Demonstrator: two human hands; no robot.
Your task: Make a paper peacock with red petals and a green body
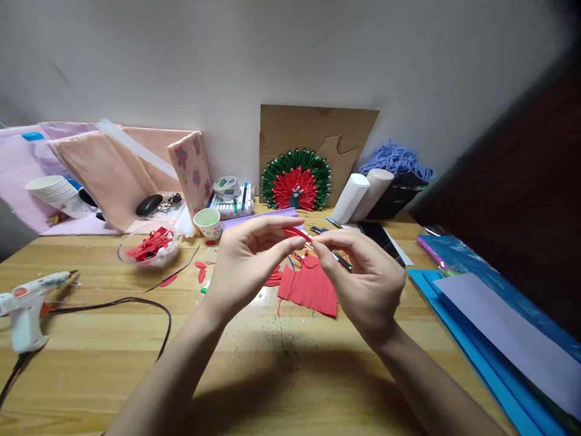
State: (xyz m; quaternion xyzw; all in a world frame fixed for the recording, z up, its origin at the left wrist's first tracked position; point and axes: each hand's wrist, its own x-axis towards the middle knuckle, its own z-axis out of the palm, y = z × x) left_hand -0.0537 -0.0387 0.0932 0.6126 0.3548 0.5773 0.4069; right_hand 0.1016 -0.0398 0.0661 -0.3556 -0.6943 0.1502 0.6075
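**A:** What is seen, taken from the biggest down?

**B:** A wooden table (281, 363) is spread across the view. Blue sheets (454, 315) are laid along its right side, and a cardboard (318, 127) is leaned on the wall at the back.

**A:** And nearer the hands?

**B:** A red paper (311, 287) is laid flat on the table, partly hidden by the right hand. A bowl (149, 245) of red scraps is set to the left, and a glue gun (27, 303) is placed further left, near the edge.

**A:** How are the hands held?

**B:** The left hand (247, 266) and the right hand (367, 278) are raised above the table, with their fingertips brought together in the middle. Both are closed in a pinch.

**A:** On what?

**B:** A thin red strip (297, 232) is gripped between them. Its left part is pinched by the left thumb and forefinger, its right end by the right fingertips. It is held clear of the table, above the red paper.
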